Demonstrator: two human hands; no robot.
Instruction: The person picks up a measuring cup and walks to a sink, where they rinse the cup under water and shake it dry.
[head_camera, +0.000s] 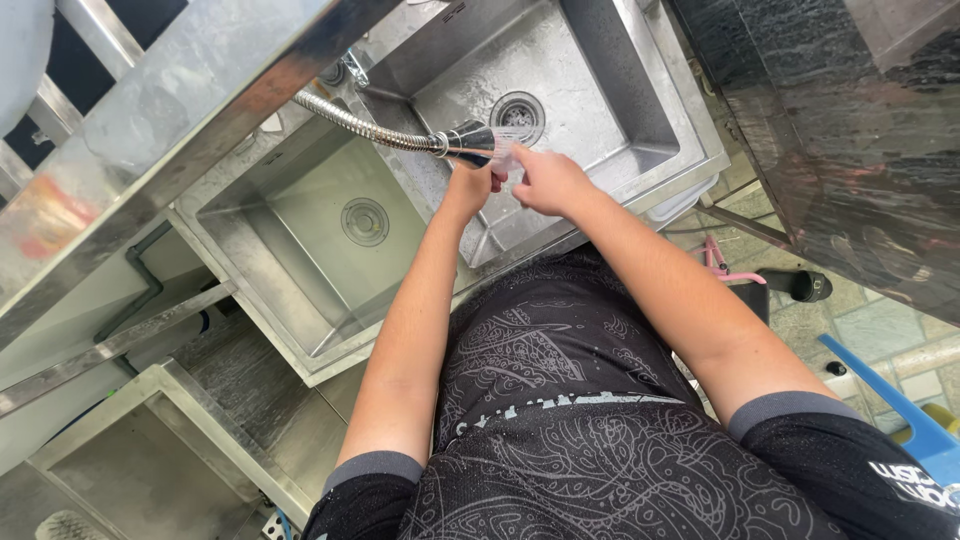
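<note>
Item: hand rinse at a double steel sink, seen from above your own chest. Your left hand (468, 186) sits directly under the spray head (470, 143) of a flexible metal hose (362, 122), fingers curled loosely and wet; whether they grip the head or only meet the water just below it, you cannot tell from this angle. Your right hand (545, 180) is just beside it, touching or nearly touching the left, fingers bunched and pointing toward the nozzle, holding nothing that shows. The water (506, 152) leaves the head as a short pale fan between the two hands. Both hands hang above the divider, on the edge of the right basin (610, 90), whose drain (518, 115) lies just beyond the nozzle; the left basin (300, 260), with its own drain (364, 221), is well apart from the stream. To do this step well, in my judgement: keep both hands low and inside the right basin's walls so the run-off falls toward that drain and not over the front rim onto your patterned black shirt (560, 400); turn the palms and backs through the fan in turn; keep the hose from kinking where it bends off the back ledge. Also present: a steel shelf (180, 110) overhead at the left, a dark stone counter (850, 140) at the right, a blue plastic piece (900, 400) on the floor.
</note>
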